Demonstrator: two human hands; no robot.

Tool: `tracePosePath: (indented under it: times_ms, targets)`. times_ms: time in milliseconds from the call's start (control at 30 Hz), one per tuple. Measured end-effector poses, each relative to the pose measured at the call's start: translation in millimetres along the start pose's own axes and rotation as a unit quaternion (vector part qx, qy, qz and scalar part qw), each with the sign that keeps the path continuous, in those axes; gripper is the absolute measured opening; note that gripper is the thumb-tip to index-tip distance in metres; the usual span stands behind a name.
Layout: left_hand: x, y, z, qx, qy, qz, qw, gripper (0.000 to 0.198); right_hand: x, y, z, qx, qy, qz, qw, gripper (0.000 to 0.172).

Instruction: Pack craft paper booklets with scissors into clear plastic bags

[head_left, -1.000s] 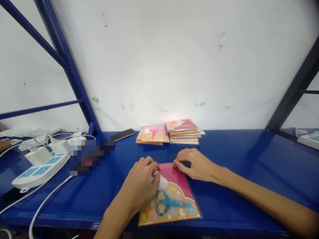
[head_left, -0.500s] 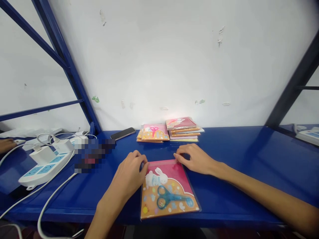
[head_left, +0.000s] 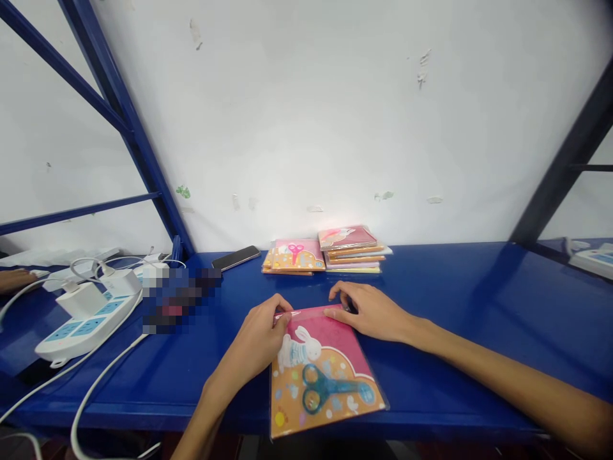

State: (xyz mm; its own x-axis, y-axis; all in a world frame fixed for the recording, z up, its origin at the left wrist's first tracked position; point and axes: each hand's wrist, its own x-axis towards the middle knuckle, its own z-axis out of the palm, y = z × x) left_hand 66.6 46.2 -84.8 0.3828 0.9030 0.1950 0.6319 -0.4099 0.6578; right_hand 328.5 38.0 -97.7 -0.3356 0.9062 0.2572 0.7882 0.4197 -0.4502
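Packet (head_left: pixel 330 351), lower centre: no readable words or numbers; round blue mark (head_left: pixel 366 391) at its lower right blurred
Packet piles (head_left: pixel 301 260), mid-frame: print too small
Power strip (head_left: pixel 86 329), left: nothing legible

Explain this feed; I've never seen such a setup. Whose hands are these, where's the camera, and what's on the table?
These are a person's bare hands, no machine, seen from a camera worn on the head, looking forward and down. The left hand seems to pinch the top left corner of a clear-wrapped packet showing a rabbit and blue scissors; the right hand has its thumb near the top edge. Behind, on the blue table, lie two stacks of packets and a phone. A white power strip sits left; another person's hand shows beyond.
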Motion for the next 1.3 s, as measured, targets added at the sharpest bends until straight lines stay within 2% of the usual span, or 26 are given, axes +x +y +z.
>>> tracePosePath:
  times_ms: [67,133,267,333,433,533,600,700,767,800,867,1000,1100,1167,1300]
  targets:
    - [-0.2,-0.1,-4.9,-0.082,-0.011,-0.026,0.996,0.017,1.4,-2.0,-3.5,0.082,-0.018,0.044,0.996,0.048]
    - [-0.4,-1.9,-12.2,-0.173,-0.006,-0.052,0.984,0.02,2.1,-4.6,-9.6,0.2,-0.085,0.082,0.973,0.053]
    - [-1.6,-6.1,-27.6,-0.3,0.07,-0.112,0.945,0.038,-1.0,-12.3,-20.4,0.37,-0.314,0.067,0.872,0.057]
    - [-1.9,-6.6,-31.9,-0.328,0.118,-0.138,0.927,0.048,-4.2,-17.2,-19.9,0.421,-0.343,0.061,0.837,0.057]
    - [-0.9,-4.9,-34.6,-0.364,0.16,-0.162,0.903,0.062,-7.3,-24.0,-12.3,0.496,-0.294,0.09,0.812,0.053]
    - [-0.4,-2.6,-40.3,-0.389,0.19,-0.173,0.885,0.061,-0.3,-27.1,-3.5,0.548,-0.252,0.114,0.789,0.046]
    - [-2.3,-1.5,-48.5,-0.388,0.223,-0.17,0.878,0.054,14.1,-25.7,1.1,0.578,-0.218,0.12,0.777,0.043]
    - [-8.8,-0.8,-64.0,-0.384,0.266,-0.141,0.873,0.047,47.2,-18.0,7.7,0.623,-0.132,0.138,0.759,0.031]
    - [-13.6,-0.7,-72.3,-0.389,0.259,-0.125,0.876,0.044,68.2,-10.5,12.4,0.657,-0.076,0.173,0.73,0.024]
    - [-15.5,-0.6,-75.0,-0.39,0.249,-0.121,0.878,0.043,75.8,-6.5,14.7,0.66,-0.066,0.176,0.727,0.022]
    - [-17.9,-0.1,-77.0,-0.389,0.231,-0.12,0.883,0.039,83.3,0.8,19.0,0.652,-0.056,0.165,0.738,0.02]
    - [-18.2,3.4,-73.3,-0.381,0.204,-0.11,0.895,0.035,76.3,9.8,22.5,0.601,-0.055,0.163,0.781,0.023]
    - [-18.4,6.5,-71.6,-0.376,0.19,-0.107,0.9,0.034,73.6,11.3,22.8,0.485,-0.062,0.155,0.858,0.037]
    - [-19.3,7.4,-72.2,-0.373,0.185,-0.107,0.903,0.035,78.2,11.4,24.8,0.407,-0.041,0.133,0.903,0.038]
    - [-20.9,5.9,-74.0,-0.366,0.189,-0.109,0.905,0.035,90.3,11.4,30.4,0.35,0.001,0.097,0.932,0.036]
